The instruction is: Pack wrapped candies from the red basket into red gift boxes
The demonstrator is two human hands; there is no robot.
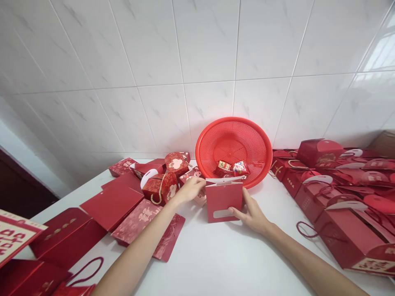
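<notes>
A red paper gift box [224,199] stands upright on the white table between my hands, its top edges parted and a pale cutout low on its near face. My right hand [253,214] grips its right side, thumb on the front near the cutout and fingers behind. At the box's upper left edge is my left hand [194,190], with fingers bent together against the rim; the fingertips are partly hidden. Just behind the box, a red plastic basket [202,148] tilts against the wall with a few wrapped sweets [240,167] in its bottom.
Flat and folded red boxes [112,201] lie across the table's left side, with patterned corded boxes [160,187] near the basket. Rows of assembled red handled boxes [342,230] fill the right side. A white tiled wall [154,119] closes off the back.
</notes>
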